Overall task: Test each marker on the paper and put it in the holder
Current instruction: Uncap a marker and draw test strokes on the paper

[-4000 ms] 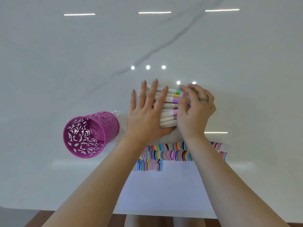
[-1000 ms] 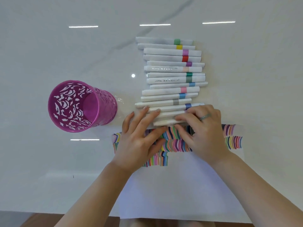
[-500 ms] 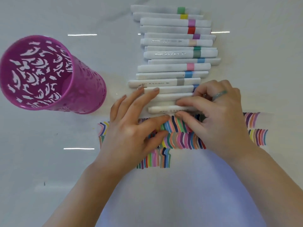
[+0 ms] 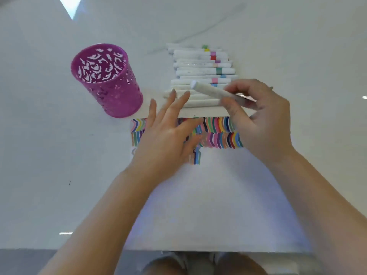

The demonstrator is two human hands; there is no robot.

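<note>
Starting marker test: holder [image 4: 106, 80] empty, stack [image 4: 202, 74] untouched beyond 1 lifted.
R hand [image 4: 260, 120] fingers pinch marker [image 4: 214, 91], cap on, just above stack; L hand [image 4: 168, 133] flat, fingers spread, holds nothing, on paper [image 4: 214, 205]. Lower paper blank; holder stands clear at left.

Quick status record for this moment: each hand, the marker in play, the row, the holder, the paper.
right hand: shut on one white marker, lifted above the row, tilted, cap end pointing up-left
left hand: open, flat, fingers spread over the paper and reaching the nearest markers
marker row: white markers lying side by side beyond the paper
holder: purple cut-out cup, upright, left of the row, no marker visible inside
paper: bands of coloured test strokes along its far edge, the rest blank
</note>
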